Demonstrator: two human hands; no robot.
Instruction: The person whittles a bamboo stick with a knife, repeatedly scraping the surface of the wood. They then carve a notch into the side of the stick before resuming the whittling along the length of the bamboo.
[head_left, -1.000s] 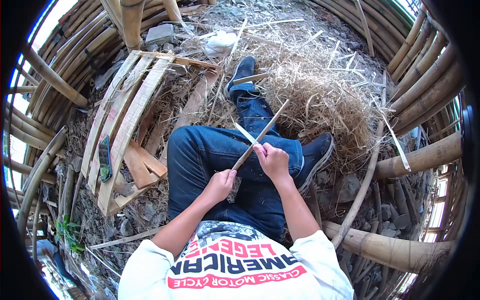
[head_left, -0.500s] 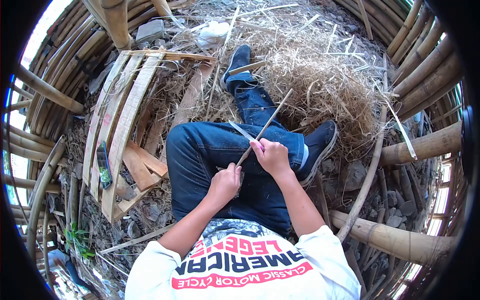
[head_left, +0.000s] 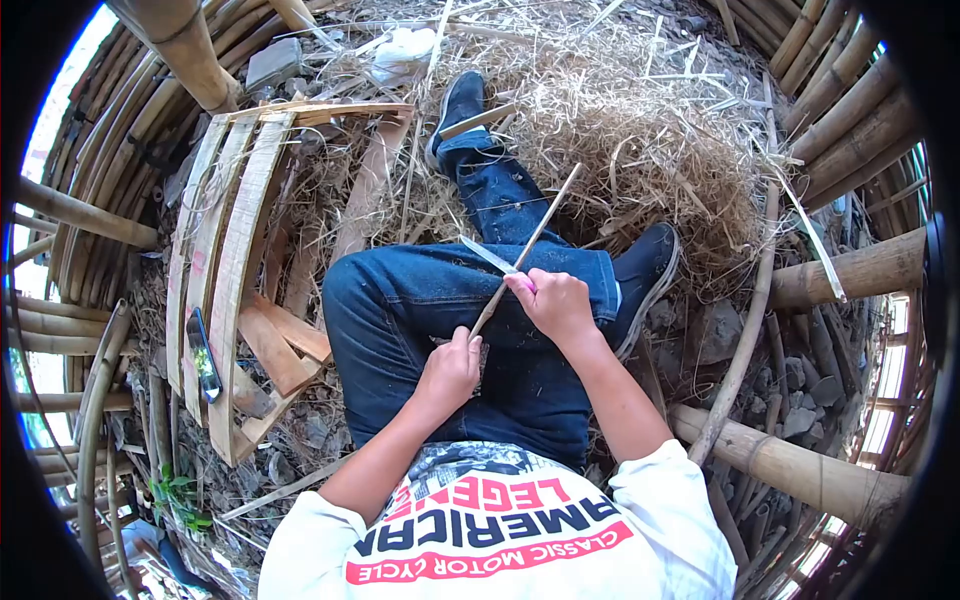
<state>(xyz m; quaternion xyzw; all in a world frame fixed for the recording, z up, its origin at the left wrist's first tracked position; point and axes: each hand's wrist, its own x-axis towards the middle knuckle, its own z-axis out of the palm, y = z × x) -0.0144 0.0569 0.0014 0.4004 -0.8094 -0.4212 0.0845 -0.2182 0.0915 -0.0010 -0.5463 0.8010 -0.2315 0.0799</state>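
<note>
Head view: person seated at centre frame, legs out on straw. Left hand [head_left: 450, 372] grips the lower end of a thin bamboo stick [head_left: 524, 252] over the lap. Right hand [head_left: 556, 305] is closed on a knife [head_left: 487, 255], blade laid across the stick's middle. Upper length looks uncut; shaving seems partway. Phone [head_left: 203, 354] lies on slats, left.

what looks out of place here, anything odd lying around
A phone lies on the curved bamboo slats at the left, among scraps and stones, an odd spot for it. Otherwise the right hand holds a knife against the bamboo strip, the left hand gripping its lower end.
</note>
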